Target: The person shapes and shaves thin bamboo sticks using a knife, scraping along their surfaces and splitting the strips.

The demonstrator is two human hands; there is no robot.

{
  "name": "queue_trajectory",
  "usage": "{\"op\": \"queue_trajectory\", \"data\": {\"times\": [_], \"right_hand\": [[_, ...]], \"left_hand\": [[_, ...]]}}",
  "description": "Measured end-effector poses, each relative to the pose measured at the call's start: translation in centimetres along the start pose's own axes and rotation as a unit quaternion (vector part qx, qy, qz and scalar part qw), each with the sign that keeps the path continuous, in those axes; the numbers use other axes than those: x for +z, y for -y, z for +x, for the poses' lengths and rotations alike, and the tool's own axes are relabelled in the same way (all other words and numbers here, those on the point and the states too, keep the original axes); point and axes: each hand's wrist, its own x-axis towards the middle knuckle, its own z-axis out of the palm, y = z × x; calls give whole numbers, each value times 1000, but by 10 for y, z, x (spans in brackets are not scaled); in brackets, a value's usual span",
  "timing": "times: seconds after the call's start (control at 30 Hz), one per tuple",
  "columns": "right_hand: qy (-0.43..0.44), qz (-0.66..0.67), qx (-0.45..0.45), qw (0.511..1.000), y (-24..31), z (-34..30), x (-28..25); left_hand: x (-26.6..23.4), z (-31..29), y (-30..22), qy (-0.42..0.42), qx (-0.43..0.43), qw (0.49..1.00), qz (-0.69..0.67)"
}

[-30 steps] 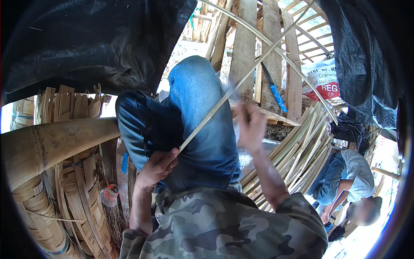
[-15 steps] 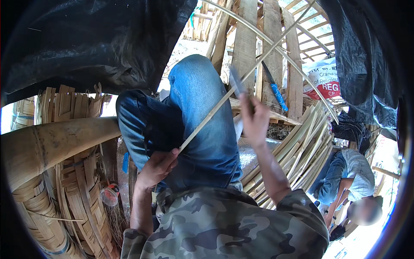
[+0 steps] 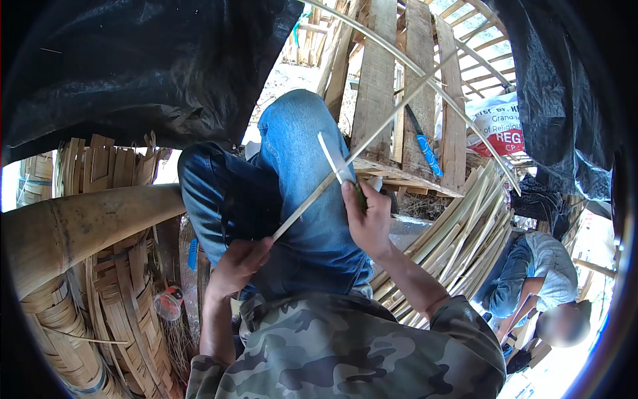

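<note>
My left hand [image 3: 243, 264] grips the near end of a long, thin bamboo strip [image 3: 302, 207] low over my lap. From there the strip slants up and away to the right, passing over my jeans-covered leg. My right hand [image 3: 369, 216] is closed around the handle of a knife [image 3: 331, 155]. Its pale blade crosses the strip above my thigh and appears to touch it. Farther out, another long bamboo strip [image 3: 458, 112] crosses the one I hold.
A second knife with a blue patterned handle [image 3: 428, 154] lies on the wooden planks [image 3: 377, 86]. Bundled bamboo strips [image 3: 458, 243] are at my right, near another seated person [image 3: 531, 272]. A thick bamboo pole [image 3: 93, 223] and woven bamboo [image 3: 126, 312] stand at my left.
My right hand has drawn the knife nearer along the strip, toward my lap. My left hand stays in nearly the same place, still holding the strip.
</note>
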Motion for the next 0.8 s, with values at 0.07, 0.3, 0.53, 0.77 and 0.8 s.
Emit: {"op": "queue_trajectory", "data": {"times": [0.07, 0.3, 0.53, 0.77, 0.8], "right_hand": [[19, 51, 69, 996, -5, 13, -13], [31, 83, 100, 991, -14, 23, -19], [78, 129, 283, 947, -29, 34, -34], [197, -213, -22, 957, -49, -2, -21], [169, -323, -254, 896, -69, -26, -4]], "left_hand": [[-2, -6, 8, -16, 8, 1000, -10], [-3, -3, 15, -11, -6, 1000, -20], [-4, -1, 3, -12, -22, 1000, -12], [0, 1, 3, 14, 2, 1000, -22], [1, -2, 7, 18, 1, 1000, -23]]}}
